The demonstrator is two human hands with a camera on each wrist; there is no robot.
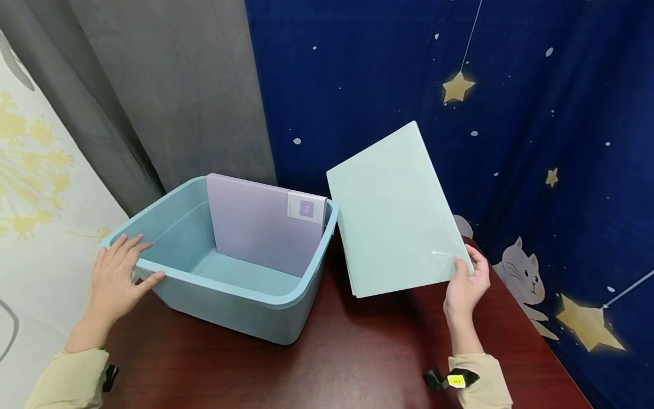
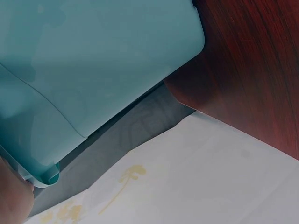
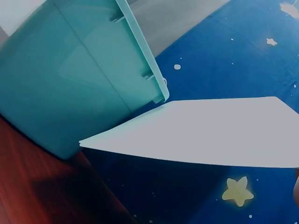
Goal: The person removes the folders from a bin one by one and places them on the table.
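A blue plastic bin stands on the table, and a lilac folder with a white label leans upright inside it along the far right wall. My left hand rests on the bin's near-left corner, its fingers reaching over the rim and the thumb along the front edge. In the left wrist view only part of that hand shows, at the rim. To the right of the bin, my right hand pinches a pale mint folder by its lower right corner, thumb on the front. The folder is tilted, its left edge close beside the bin.
The dark red wooden table runs under the bin, with its right edge sloping toward the front. Behind it hang a grey curtain and a blue star-patterned curtain. White floral fabric borders the left side.
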